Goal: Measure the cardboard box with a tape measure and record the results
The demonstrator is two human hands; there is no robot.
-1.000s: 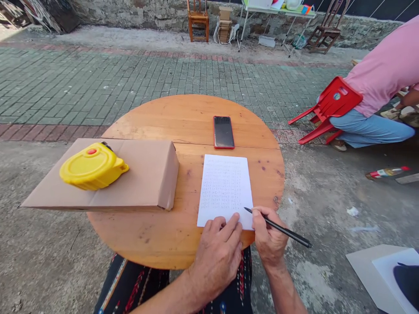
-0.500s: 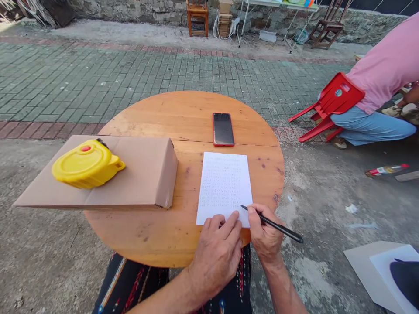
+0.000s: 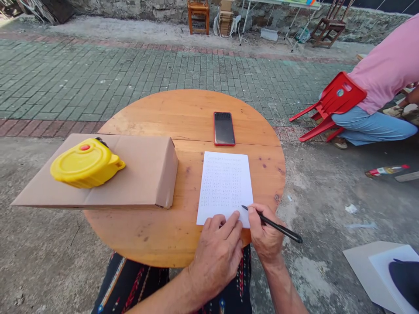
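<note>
A white sheet of paper (image 3: 224,183) covered in rows of small handwriting lies on the round wooden table (image 3: 144,235). My right hand (image 3: 266,233) grips a black pen (image 3: 281,227), its tip at the sheet's lower right, by the end of the writing. Flat across the sheet's bottom edge rests my left hand (image 3: 219,246), fingers stretched out and holding nothing. Its fingertips touch the paper beside the right hand.
A red-edged phone (image 3: 224,128) lies beyond the paper. On the left, a cardboard box (image 3: 140,174) carries a yellow tape measure (image 3: 87,163). At right, a person in pink (image 3: 386,65) sits on a red plastic chair (image 3: 340,98); a bottle (image 3: 386,170) lies on the ground.
The view has shifted very slightly. Both hands and the pen stay in nearly the same place on the paper.
</note>
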